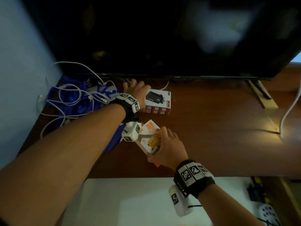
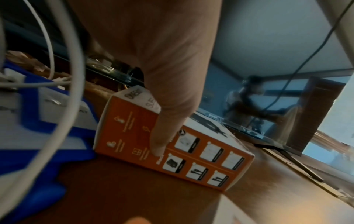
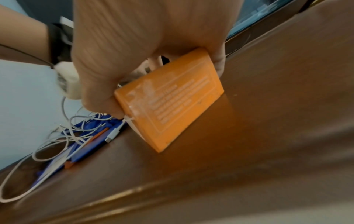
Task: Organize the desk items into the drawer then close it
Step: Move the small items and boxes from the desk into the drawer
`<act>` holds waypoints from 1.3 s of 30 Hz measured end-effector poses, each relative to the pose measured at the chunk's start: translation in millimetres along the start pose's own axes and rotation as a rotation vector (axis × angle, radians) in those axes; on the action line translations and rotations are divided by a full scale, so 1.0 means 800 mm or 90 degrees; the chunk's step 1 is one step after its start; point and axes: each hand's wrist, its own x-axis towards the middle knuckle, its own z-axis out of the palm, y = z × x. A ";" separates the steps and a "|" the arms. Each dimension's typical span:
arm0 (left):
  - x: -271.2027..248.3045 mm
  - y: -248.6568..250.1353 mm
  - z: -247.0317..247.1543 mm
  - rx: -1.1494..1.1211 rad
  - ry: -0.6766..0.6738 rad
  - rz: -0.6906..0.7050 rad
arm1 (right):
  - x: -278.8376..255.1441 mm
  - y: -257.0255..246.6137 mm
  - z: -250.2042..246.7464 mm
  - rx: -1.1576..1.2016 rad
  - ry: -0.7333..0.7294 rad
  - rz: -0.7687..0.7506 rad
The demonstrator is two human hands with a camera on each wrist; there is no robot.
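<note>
A white and orange adapter box lies on the brown desk just in front of the screen. My left hand reaches over its far left end; in the left wrist view the thumb presses the box's orange side, and the other fingers are hidden. My right hand grips an orange and white 25W charger box by its edges. In the right wrist view this box is tilted, its low corner near the desk. Below the desk's front edge, a white-bottomed drawer stands open.
A large dark screen overhangs the back of the desk, with its foot at the right. Tangled white cables lie on blue packets at the left. A white cable runs down the right. Small items sit in the drawer's right end.
</note>
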 end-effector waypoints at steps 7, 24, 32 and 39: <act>-0.062 0.028 -0.025 -0.086 0.127 0.039 | -0.055 0.011 -0.001 0.024 0.010 0.053; -0.347 0.017 0.044 -0.499 -0.008 0.136 | -0.230 0.049 0.075 0.491 0.266 0.270; -0.426 0.021 0.127 -0.505 0.044 0.077 | -0.274 0.029 0.119 0.480 0.244 0.272; -0.456 0.016 0.177 -0.411 -0.100 -0.016 | -0.274 0.039 0.137 0.438 0.073 0.340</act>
